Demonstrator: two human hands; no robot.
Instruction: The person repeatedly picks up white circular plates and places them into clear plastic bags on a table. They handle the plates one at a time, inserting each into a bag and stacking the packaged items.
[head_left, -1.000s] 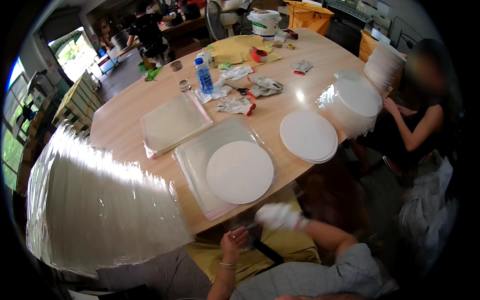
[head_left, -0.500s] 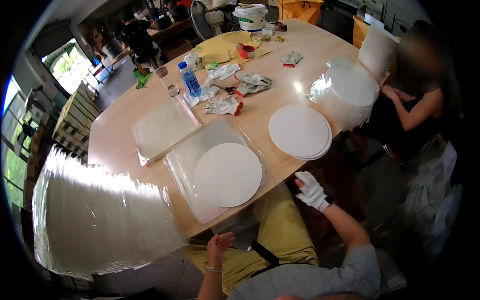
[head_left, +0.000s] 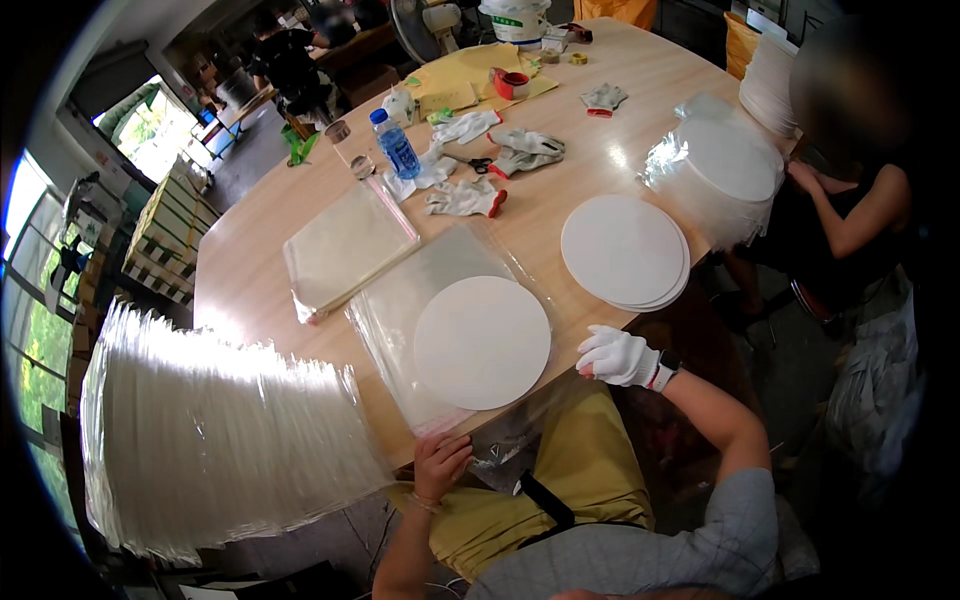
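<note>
Workshop room, big rounded pale wooden counter (head_left: 255,270), daylight windows far left. Left to right: tall fanned stack of clear plastic sleeves (head_left: 215,440) near left, hanging off the counter edge. Flat pile of clear plastic bags (head_left: 345,250) just right of it, farther in. Centre near: one white round disc (head_left: 482,342) lying inside an open clear plastic bag (head_left: 415,300), mouth toward the near edge. Bare left hand (head_left: 440,462) at the near counter edge, fingers curled onto the bag's near lip, pinching or about to; grip not fully clear. Blue water bottle (head_left: 398,146) and loose white work gloves (head_left: 465,198) far centre. White-gloved right hand (head_left: 618,356) just right of the disc, off the counter edge, fingers loosely curled, holding nothing. Stack of white round discs (head_left: 622,250) beyond it, well apart from the bagged one. Another person's bare arm (head_left: 850,215) far right by a wrapped pile of discs (head_left: 722,170).

Judgement: bagging step. Do it well by holding the lip flat with the left hand, keeping the disc square in the bag, and sliding rather than lifting so the film does not crease.
</note>
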